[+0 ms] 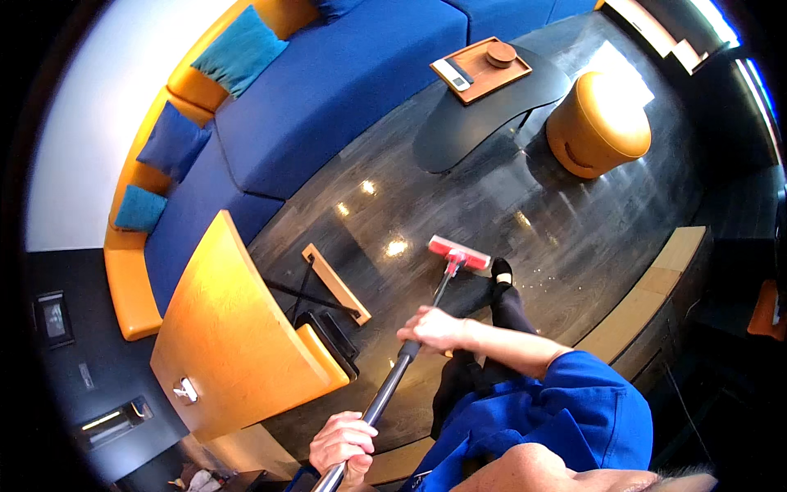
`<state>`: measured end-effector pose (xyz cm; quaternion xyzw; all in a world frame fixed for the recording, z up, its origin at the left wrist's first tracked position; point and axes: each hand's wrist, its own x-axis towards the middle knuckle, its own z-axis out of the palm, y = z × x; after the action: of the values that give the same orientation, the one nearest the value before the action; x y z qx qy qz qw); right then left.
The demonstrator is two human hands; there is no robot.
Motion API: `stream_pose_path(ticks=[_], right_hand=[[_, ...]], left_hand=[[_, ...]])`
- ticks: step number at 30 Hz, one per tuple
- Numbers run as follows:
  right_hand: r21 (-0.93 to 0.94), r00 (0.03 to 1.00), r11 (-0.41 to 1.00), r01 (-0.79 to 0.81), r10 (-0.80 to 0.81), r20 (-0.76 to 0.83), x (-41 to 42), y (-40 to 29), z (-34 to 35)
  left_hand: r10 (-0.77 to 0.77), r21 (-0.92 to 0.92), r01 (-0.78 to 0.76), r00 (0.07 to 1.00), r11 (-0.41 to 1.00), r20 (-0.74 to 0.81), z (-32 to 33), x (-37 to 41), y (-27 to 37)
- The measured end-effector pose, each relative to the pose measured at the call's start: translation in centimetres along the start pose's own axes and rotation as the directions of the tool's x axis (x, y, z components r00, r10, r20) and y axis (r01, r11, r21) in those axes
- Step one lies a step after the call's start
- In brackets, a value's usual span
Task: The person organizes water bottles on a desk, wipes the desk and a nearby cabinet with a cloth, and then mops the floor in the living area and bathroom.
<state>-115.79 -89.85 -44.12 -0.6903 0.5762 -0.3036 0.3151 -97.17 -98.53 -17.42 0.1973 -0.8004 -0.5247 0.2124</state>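
Both hands are wrapped around the long metal pole [388, 384] of a floor-cleaning tool. My right hand [438, 331] grips it farther down, just above a dark collar. Nearer the bottom edge, my left hand [342, 444] is closed around its upper part. The red-and-white head [460, 252] rests on the dark wood-look floor [393, 203]; whether its strip is bristle or sponge, I cannot tell. Close to the head's right end is my black shoe [502, 270]. Small pale bits [547, 284] lie scattered on the floor to the right of it.
A yellow-orange table [233, 332] stands left, with a wooden-barred base [336, 284] beside it. Beyond runs a blue sofa [344, 104]. A dark low table [455, 144] carries a wooden tray [486, 80]. An orange pouf [599, 126] stands near it; a wood-topped ledge [645, 289] borders the right.
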Motion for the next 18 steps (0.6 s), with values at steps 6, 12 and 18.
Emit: stream_pose_path(ticks=[6,12,18], right_hand=[[-0.299,0.971,0.931,-0.208,0.161,-0.176,-6.7,17.0,-13.2],[-0.567,0.868,0.673,-0.475,0.466,-0.173,-10.4,34.4,-17.8],[-0.463,0.945,0.826,-0.323,0.311,-0.105,-12.4,25.7,-8.0]], left_hand=[[0.066,-0.141,-0.088,0.987,0.986,-0.149,17.7,7.8,-8.4],[-0.077,-0.217,0.017,0.959,0.976,-0.272,37.3,13.1,-17.6],[-0.155,-0.003,0.159,0.962,0.987,-0.223,29.5,0.7,-13.6]])
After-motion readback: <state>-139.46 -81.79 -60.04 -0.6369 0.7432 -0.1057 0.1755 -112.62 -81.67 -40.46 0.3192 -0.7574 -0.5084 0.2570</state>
